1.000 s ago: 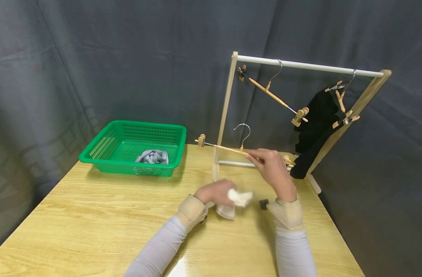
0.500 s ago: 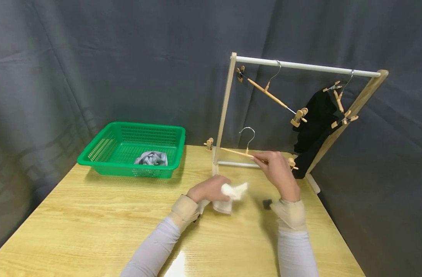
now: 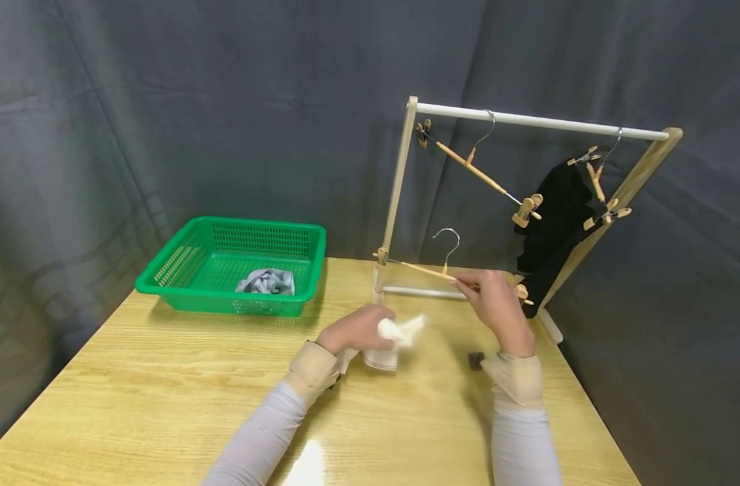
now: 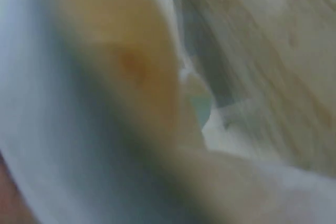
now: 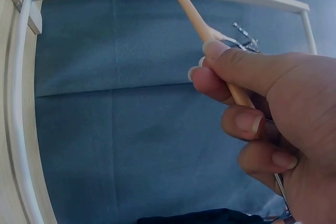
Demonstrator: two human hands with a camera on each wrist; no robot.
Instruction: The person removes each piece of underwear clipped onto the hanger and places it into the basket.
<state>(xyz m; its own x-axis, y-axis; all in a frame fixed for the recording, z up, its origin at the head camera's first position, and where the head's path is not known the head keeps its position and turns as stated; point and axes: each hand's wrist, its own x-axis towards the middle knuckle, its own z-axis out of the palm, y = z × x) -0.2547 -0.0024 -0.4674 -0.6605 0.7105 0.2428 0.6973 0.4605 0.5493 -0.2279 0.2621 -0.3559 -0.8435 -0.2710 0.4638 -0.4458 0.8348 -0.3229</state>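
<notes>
In the head view, my right hand (image 3: 496, 307) pinches the wooden bar of a clip hanger (image 3: 427, 271) between thumb and fingers, just beside its hook. The hanger is in the air before the rack, hook upward, a wooden clip at each end. The right wrist view shows the thumb pressed along the bar, with other fingers curled beneath. Low over the table, my left hand (image 3: 360, 329) grips a bunched white cloth (image 3: 382, 359) with thin stripes near one edge; another end sticks out past the fingers. Blurred pale fabric (image 4: 247, 177) fills part of the left wrist view.
A small rack with a white rail (image 3: 558, 123) stands at the back right. From it hang a bare clip hanger (image 3: 485, 177) and another holding a black garment (image 3: 554, 209). Back left is a green basket (image 3: 321, 260) with a crumpled grey cloth (image 3: 269, 281) inside.
My right hand has carried the hanger right and slightly down. My left hand has drawn the white cloth to the left, away from the right hand.
</notes>
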